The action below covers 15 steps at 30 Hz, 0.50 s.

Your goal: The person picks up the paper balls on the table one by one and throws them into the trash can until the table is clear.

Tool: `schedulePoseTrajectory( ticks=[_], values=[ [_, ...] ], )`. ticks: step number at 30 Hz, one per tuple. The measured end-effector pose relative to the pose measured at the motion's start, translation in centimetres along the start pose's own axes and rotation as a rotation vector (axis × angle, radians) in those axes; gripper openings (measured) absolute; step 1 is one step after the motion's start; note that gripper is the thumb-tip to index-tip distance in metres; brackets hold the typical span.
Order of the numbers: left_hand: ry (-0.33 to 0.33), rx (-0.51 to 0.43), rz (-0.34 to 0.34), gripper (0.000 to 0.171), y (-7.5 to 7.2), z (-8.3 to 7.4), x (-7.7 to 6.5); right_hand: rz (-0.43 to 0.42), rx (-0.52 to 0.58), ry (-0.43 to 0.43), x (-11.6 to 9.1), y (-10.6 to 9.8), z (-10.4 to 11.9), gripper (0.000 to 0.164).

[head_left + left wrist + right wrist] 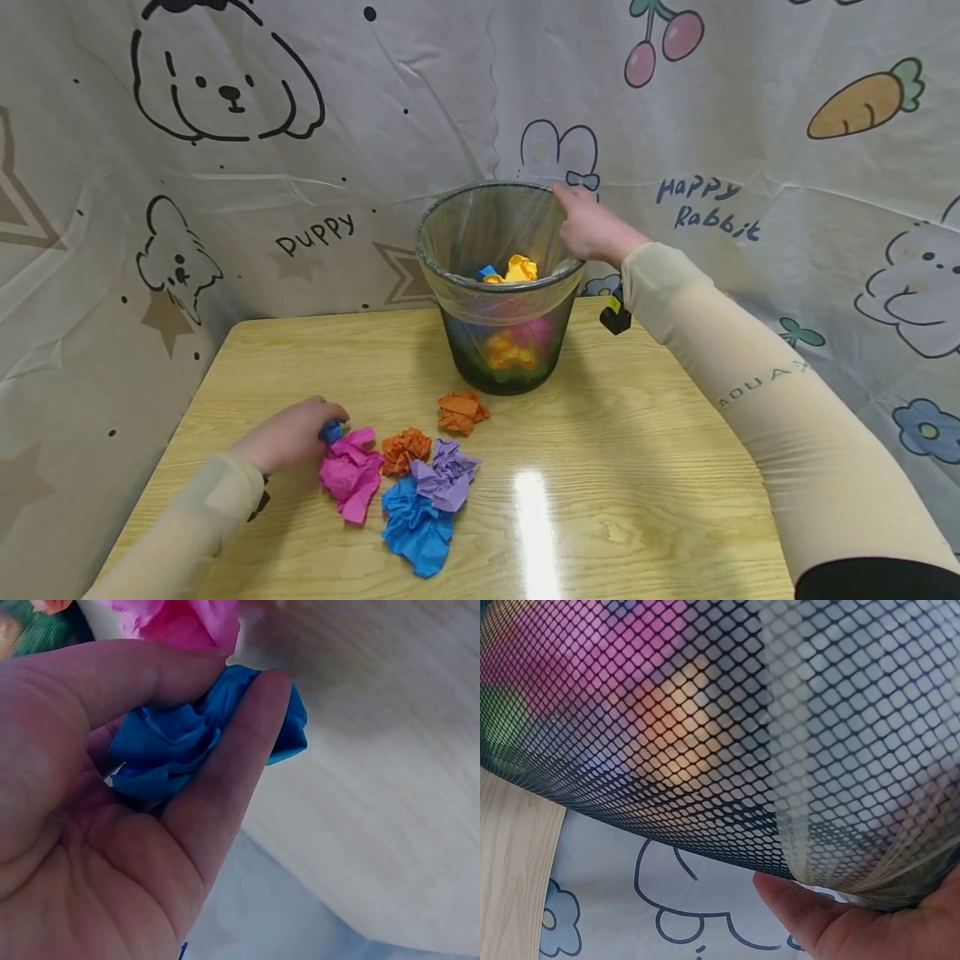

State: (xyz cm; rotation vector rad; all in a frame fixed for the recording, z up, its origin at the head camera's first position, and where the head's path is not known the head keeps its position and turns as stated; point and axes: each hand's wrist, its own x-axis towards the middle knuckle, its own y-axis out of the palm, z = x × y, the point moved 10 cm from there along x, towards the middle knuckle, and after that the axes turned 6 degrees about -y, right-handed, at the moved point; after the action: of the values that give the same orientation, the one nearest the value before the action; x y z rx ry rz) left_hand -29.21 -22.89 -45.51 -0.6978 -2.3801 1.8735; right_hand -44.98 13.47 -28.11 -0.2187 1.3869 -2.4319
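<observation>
At bin (453,342) and paper (157,739), hands (296,433) (596,225) gripping, apart

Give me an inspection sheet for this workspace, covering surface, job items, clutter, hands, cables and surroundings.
Surface: wood-grain table with a streak of glare.
Job items: mesh bin standing on the table, crumpled paper inside; in front, a pink ball, purple ball, blue ball and two orange balls.
Clutter: nothing seen.
Left hand: holds another blue ball beside the pink one.
Right hand: grips the bin's rim.
Cables: nothing seen.
Surroundings: cloth printed with cartoon animals behind the table.
</observation>
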Motion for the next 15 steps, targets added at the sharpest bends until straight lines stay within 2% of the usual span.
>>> schedulePoseTrajectory(
  ticks=[8,15],
  values=[
    [0.093,0.013,-0.099,0.029,-2.7,-2.1,-0.4,-0.005,0.009,0.002,0.0,0.0,-0.1,0.074],
    [0.116,-0.012,-0.136,0.035,-4.4,-3.9,-0.4,-0.013,0.014,0.002,0.1,0.0,-0.1,0.074]
  ],
)
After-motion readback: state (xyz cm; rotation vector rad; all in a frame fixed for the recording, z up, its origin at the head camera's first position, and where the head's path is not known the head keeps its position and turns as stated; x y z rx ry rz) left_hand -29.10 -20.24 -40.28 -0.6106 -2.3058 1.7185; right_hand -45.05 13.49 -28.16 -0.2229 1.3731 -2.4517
